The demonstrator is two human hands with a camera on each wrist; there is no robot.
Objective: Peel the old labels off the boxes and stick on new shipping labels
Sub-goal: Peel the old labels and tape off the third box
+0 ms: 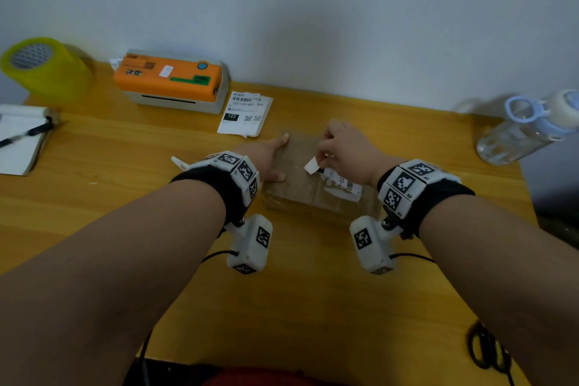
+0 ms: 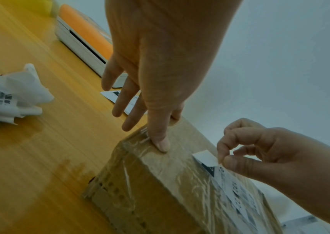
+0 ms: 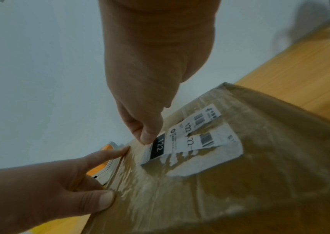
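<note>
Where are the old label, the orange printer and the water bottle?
old label (image 3: 182, 142), right wrist view, printed middle.
orange printer (image 1: 169, 77), head view, orange lid.
water bottle (image 1: 513, 138), head view, clear body.

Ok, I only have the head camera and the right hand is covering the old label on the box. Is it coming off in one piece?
Observer: No. The right wrist view shows the old label torn, with white paper scraps left stuck to the cardboard box.
Operator: What exactly is the right hand gripping?
Observer: From the left wrist view, the right hand pinches the label's lifted white corner between thumb and forefinger.
Operator: And the left hand?
Observer: The left hand presses its thumb down on the box's top edge, its other fingers straight.
</note>
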